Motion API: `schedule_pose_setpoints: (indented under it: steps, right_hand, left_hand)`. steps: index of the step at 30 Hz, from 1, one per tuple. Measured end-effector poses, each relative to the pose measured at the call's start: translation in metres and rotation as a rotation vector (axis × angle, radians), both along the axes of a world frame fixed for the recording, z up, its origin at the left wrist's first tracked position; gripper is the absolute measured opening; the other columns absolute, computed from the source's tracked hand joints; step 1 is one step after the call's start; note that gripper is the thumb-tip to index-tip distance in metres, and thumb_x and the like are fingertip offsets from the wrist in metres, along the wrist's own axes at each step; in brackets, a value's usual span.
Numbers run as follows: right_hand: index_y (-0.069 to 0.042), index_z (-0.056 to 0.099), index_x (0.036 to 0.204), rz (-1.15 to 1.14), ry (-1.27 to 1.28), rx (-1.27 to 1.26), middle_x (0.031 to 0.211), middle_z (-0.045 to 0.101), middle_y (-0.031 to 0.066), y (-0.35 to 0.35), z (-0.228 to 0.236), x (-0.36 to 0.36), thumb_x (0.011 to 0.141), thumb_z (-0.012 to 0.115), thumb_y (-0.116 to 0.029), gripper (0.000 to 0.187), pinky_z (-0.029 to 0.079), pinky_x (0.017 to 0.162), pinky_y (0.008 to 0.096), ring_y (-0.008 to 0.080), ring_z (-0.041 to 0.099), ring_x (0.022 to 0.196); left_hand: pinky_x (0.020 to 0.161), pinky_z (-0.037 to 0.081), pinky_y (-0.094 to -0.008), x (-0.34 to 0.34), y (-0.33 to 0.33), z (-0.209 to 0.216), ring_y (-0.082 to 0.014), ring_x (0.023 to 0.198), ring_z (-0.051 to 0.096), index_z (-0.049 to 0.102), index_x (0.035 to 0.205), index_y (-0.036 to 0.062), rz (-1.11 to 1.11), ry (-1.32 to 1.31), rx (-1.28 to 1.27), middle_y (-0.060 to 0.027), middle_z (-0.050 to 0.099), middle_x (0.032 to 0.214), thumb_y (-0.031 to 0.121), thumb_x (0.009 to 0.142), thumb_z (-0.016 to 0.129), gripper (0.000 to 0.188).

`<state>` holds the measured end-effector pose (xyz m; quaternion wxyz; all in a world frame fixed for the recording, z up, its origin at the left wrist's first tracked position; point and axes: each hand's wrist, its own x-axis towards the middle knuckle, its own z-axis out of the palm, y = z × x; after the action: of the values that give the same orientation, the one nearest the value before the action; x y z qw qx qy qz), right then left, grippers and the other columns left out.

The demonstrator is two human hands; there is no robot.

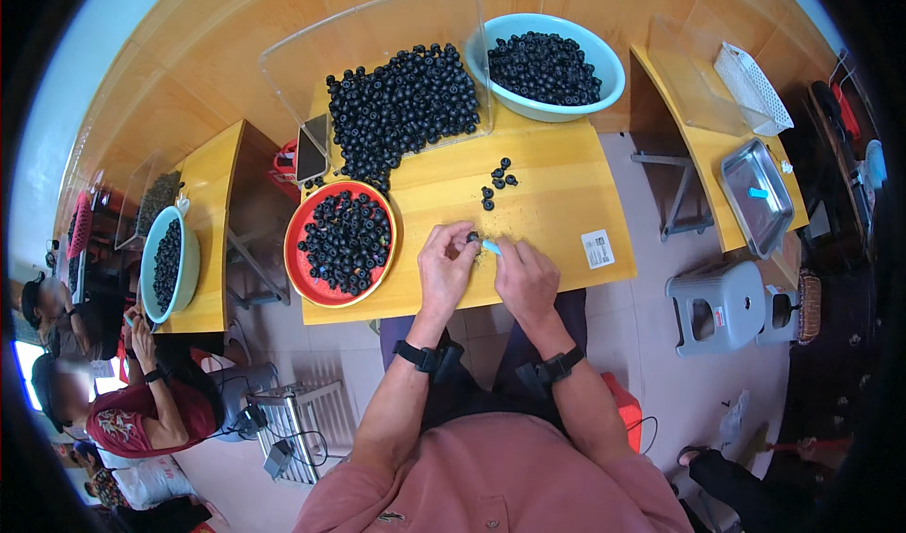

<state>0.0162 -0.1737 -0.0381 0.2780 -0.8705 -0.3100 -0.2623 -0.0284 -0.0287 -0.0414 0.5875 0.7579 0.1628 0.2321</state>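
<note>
Between the fingertips of my left hand [447, 261] is a small black round piece [473, 237], partly covered by the fingers. My right hand [525, 276] is closed on a slim light-blue tool [491, 247], whose tip touches or nearly touches the piece; its working end is too small to make out. Fine dark crumbs lie on the yellow table [557, 217] around both hands. Just beyond them are several loose black pieces [499, 182]. Left of my left hand stands a red bowl [294, 267] with a yellow rim, holding many similar pieces.
A large heap of black pieces [406, 99] lies at the back beside a clear plastic panel [377, 14]. A light-blue basin [543, 111] of pieces stands at the back right. A phone [312, 152] and a white label [596, 249] flank the workspace. Co-workers sit left.
</note>
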Motion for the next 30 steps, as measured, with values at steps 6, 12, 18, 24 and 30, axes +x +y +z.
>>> schedule_pose_setpoints:
  steps: [6,12,18,24,30]
  right_hand:
    - [-0.008,0.07,0.102,0.003,0.042,-0.046,0.075,0.055,0.006,-0.001,-0.001,0.0,0.09,0.07,-0.014,0.014,0.051,0.058,0.038,0.0234,0.063,0.067]
    - [-0.007,0.07,0.103,0.01,0.052,-0.033,0.076,0.056,0.0066,-0.001,0.0,0.0,0.09,0.071,-0.014,0.015,0.051,0.059,0.0383,0.0241,0.064,0.068]
    - [-0.006,0.07,0.103,0.009,0.06,-0.04,0.076,0.056,0.0067,-0.001,0.001,-0.001,0.089,0.071,-0.014,0.016,0.052,0.059,0.0385,0.0244,0.064,0.068]
    - [-0.006,0.07,0.102,0.019,0.066,-0.019,0.076,0.057,0.0067,0.0,-0.001,0.001,0.088,0.072,-0.013,0.016,0.052,0.059,0.0386,0.0243,0.065,0.069]
    - [-0.008,0.07,0.102,-0.072,0.091,-0.083,0.077,0.059,0.0064,0.001,-0.003,0.002,0.088,0.07,-0.014,0.015,0.053,0.06,0.0391,0.0246,0.066,0.069]
  left_hand:
    - [0.082,0.054,-0.0247,0.0,-0.002,0.001,-0.0118,0.089,0.064,0.072,0.115,-0.0015,-0.021,-0.013,0.015,-0.005,0.064,0.099,-0.008,0.086,0.076,0.031]
    - [0.083,0.054,-0.025,0.0,-0.003,0.0,-0.0118,0.09,0.064,0.071,0.116,-0.0016,-0.043,-0.038,-0.039,-0.0053,0.063,0.101,-0.01,0.086,0.076,0.031]
    - [0.083,0.054,-0.024,0.0,-0.001,-0.007,-0.0096,0.091,0.064,0.067,0.118,-0.0005,-0.072,-0.045,-0.115,-0.0037,0.064,0.102,-0.011,0.087,0.075,0.033]
    - [0.082,0.054,-0.0231,0.0,-0.001,-0.008,-0.0081,0.09,0.064,0.062,0.117,0.0009,-0.088,-0.064,-0.276,-0.0019,0.065,0.101,-0.011,0.089,0.074,0.033]
    - [0.083,0.054,-0.0228,-0.002,0.0,-0.009,-0.008,0.09,0.064,0.061,0.115,0.0008,-0.061,-0.078,-0.328,-0.0023,0.065,0.101,-0.011,0.088,0.075,0.032]
